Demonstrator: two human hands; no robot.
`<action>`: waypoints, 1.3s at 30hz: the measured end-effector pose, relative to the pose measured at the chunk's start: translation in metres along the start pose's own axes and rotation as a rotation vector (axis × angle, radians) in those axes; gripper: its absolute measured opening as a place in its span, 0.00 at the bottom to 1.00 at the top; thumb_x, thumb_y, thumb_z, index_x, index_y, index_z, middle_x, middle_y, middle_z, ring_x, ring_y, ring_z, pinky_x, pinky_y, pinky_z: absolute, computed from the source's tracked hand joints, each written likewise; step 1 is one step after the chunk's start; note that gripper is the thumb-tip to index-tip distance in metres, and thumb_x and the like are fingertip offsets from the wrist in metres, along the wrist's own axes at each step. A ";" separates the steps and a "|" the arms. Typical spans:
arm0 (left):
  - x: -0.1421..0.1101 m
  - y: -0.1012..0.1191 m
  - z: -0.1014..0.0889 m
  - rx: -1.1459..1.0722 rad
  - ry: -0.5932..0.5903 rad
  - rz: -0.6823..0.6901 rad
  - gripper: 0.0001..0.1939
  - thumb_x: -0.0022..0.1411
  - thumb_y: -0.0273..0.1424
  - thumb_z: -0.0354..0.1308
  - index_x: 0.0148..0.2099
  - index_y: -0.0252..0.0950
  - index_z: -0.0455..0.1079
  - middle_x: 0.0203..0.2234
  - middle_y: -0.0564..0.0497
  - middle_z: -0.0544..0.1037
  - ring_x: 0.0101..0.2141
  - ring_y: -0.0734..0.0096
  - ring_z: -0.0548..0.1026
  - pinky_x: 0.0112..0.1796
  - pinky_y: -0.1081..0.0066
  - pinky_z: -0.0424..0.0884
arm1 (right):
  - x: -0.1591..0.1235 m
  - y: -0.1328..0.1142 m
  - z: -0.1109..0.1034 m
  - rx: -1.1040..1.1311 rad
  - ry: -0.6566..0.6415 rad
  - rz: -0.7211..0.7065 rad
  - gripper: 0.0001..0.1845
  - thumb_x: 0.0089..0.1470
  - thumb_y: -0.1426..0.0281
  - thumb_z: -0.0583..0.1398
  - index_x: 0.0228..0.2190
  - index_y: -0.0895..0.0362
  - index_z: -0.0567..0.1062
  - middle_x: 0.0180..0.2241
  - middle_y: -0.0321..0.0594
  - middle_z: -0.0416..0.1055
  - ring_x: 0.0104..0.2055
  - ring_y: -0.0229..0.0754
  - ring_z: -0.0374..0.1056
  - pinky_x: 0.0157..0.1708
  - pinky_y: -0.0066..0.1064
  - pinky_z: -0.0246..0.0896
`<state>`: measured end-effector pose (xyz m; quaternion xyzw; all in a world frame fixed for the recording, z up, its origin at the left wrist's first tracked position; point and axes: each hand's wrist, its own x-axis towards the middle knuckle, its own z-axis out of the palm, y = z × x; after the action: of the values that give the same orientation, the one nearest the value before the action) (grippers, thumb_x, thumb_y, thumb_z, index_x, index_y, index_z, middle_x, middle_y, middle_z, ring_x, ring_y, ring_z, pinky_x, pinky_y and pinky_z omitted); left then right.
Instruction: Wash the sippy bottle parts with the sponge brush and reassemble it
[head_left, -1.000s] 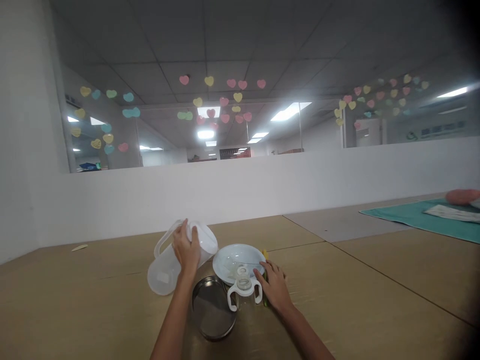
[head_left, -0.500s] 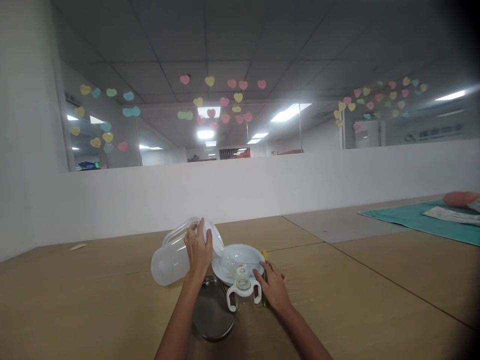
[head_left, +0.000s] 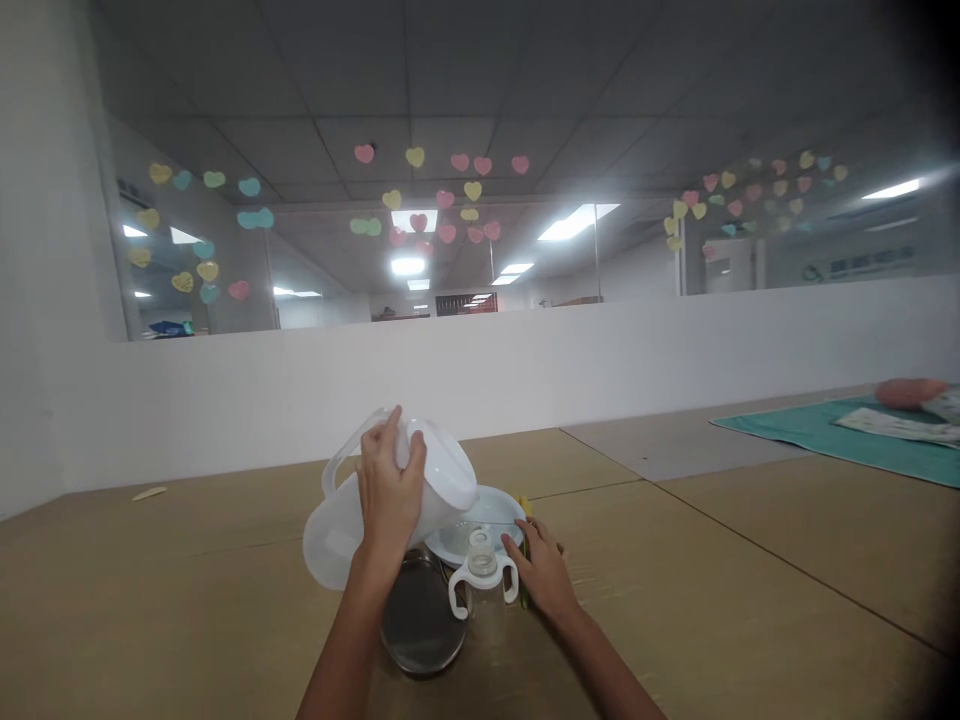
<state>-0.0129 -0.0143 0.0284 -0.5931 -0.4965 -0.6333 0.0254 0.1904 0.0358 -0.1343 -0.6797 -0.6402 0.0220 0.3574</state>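
My left hand (head_left: 388, 480) is wrapped round a translucent white plastic pitcher (head_left: 330, 540), which leans with its lidded end to the right, over a pale bowl (head_left: 499, 505). The pitcher's handle faces away to the left. At the bowl's right rim, my right hand (head_left: 544, 570) has its thumb and fingers on the edge. A clear baby bottle (head_left: 482, 562) with two white side handles stands upright in front of the bowl, close to my right thumb. Left of the bottle lies a shallow round metal tray (head_left: 421, 620). A yellow-green item (head_left: 525, 506) is partly hidden behind my right hand.
The brown table top (head_left: 712, 580) has seams running across it. A teal cloth (head_left: 787, 430) at the right bears a patterned cloth (head_left: 889, 424) and a pink object (head_left: 909, 392). A small pale sliver (head_left: 149, 493) lies at the left. A white wall with a window stands behind.
The pitcher has shifted right in my left hand, so its lidded end now hangs over the bowl. My right hand, the bottle and the metal tray stay about where they were.
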 end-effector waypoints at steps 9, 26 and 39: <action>-0.002 0.001 0.005 0.188 -0.209 0.027 0.25 0.59 0.41 0.49 0.57 0.38 0.64 0.43 0.41 0.69 0.46 0.55 0.69 0.49 0.56 0.62 | 0.001 0.005 0.003 0.018 0.023 -0.027 0.25 0.55 0.58 0.49 0.48 0.58 0.70 0.54 0.49 0.62 0.57 0.48 0.58 0.54 0.42 0.49; 0.050 -0.132 -0.044 -0.662 0.610 -0.676 0.35 0.43 0.28 0.63 0.55 0.26 0.63 0.29 0.51 0.70 0.28 0.76 0.71 0.35 0.71 0.72 | 0.007 0.010 0.008 0.047 0.008 -0.039 0.27 0.55 0.56 0.48 0.48 0.58 0.69 0.55 0.49 0.61 0.57 0.49 0.57 0.56 0.44 0.49; 0.050 -0.160 -0.037 -0.599 0.638 -0.741 0.25 0.42 0.29 0.60 0.46 0.26 0.67 0.26 0.52 0.71 0.25 0.74 0.71 0.29 0.70 0.72 | 0.007 0.009 0.006 0.069 0.012 -0.042 0.28 0.54 0.55 0.47 0.48 0.58 0.69 0.55 0.49 0.61 0.57 0.49 0.57 0.55 0.44 0.50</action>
<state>-0.1540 0.0701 -0.0213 -0.1400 -0.4380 -0.8606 -0.2188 0.1965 0.0454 -0.1407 -0.6535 -0.6511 0.0325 0.3847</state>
